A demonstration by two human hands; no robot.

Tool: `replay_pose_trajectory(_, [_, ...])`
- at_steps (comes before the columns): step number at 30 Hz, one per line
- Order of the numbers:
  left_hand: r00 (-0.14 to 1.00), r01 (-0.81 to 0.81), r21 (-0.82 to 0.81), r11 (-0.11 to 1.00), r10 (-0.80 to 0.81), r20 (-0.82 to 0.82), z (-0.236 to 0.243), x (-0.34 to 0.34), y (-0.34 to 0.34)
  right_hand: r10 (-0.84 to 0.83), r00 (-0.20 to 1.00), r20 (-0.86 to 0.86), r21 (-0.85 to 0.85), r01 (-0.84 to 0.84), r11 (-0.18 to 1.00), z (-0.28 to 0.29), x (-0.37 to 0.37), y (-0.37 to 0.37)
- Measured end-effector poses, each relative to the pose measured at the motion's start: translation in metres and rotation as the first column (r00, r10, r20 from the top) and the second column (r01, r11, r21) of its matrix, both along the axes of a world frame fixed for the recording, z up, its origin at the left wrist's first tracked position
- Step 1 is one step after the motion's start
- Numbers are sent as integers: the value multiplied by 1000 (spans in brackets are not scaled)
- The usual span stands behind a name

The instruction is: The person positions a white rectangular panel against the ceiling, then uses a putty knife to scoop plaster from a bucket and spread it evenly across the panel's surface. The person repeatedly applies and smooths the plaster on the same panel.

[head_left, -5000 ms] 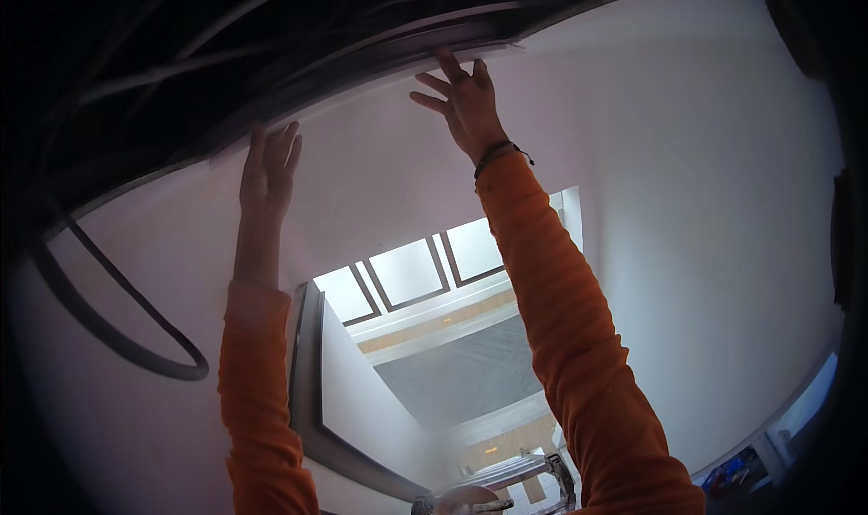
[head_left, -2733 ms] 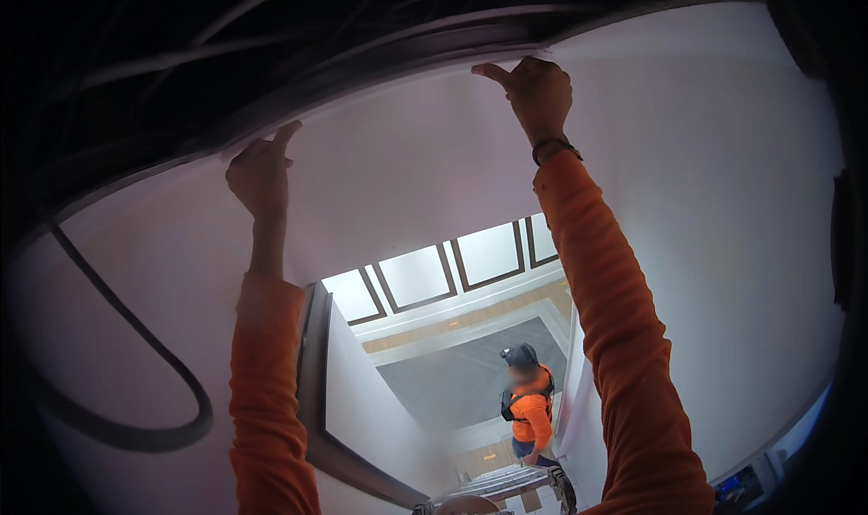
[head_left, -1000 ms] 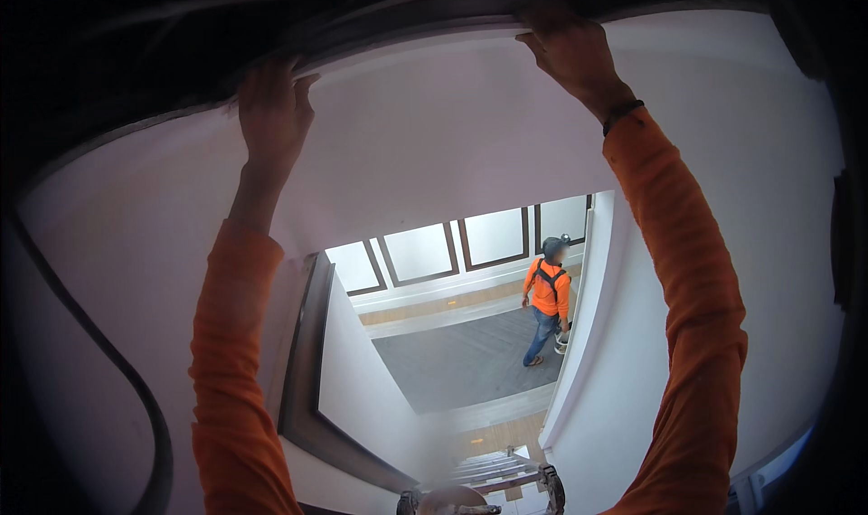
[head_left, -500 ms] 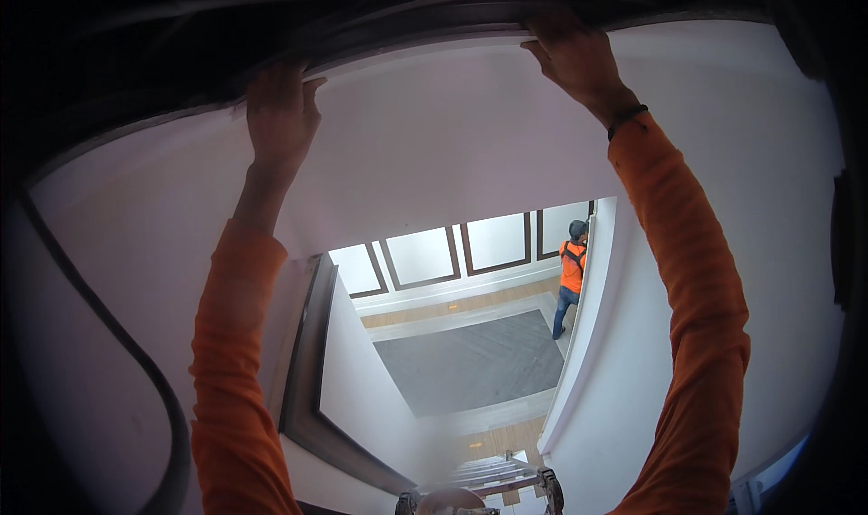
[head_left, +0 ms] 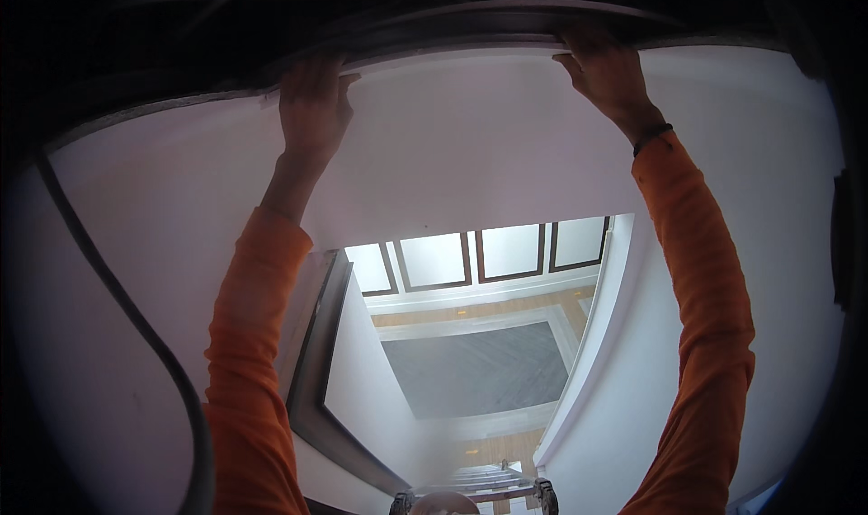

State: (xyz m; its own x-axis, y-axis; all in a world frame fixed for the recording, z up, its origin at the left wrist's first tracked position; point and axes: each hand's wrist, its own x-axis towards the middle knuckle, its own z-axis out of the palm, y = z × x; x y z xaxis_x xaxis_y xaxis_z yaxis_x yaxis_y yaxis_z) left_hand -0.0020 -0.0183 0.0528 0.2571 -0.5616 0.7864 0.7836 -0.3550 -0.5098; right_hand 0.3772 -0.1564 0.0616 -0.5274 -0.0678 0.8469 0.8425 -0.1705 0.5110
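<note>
L hand [head_left: 312,108] & R hand [head_left: 608,74] both up at the white lip [head_left: 452,56] along top edge of the white wall [head_left: 470,144], dark space above. L fingers bent over lip nr its left end, thumb angled inward just below; R same toward right end, thumb pointing in. Both seem closed on lip, but tips lost in dark; can't tell how tight. Lip runs btwn hands, curved by lens. R wrist has dark bracelet [head_left: 653,139]; both arms in orange sleeves [head_left: 710,280]. Black hose [head_left: 127,307] hangs down far left, apart from L hand. Below: opening w/ dark frame [head_left: 312,397] at its left, dark-trimmed wall panels [head_left: 511,251], grey floor area [head_left: 479,370], ladder [head_left: 488,494] at btm.
</note>
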Motion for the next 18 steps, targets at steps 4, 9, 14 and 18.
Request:
replay_pose_trajectory(4, [1000, -1, -50, 999, 2, 12, -2, -1, 5, -5, 1000, 8, 35, 4, 999, -2, 2, 4])
replay_pose_trajectory(9, [1000, -12, -54, 998, 13, 6, -5, 0, 6, -20, 998, 52, 53, 17, 998, -1, 5, 4])
replay_pose_trajectory(14, [1000, 0, -68, 998, 0, -3, -3, -3, 5, 23, 998, 56, 68, -27, 997, -1, 1, 2])
replay_pose_trajectory(18, [1000, -8, -84, 996, 8, -5, -4, -3, 4, -5, 997, 71, 53, 1, 999, -2, -3, -2])
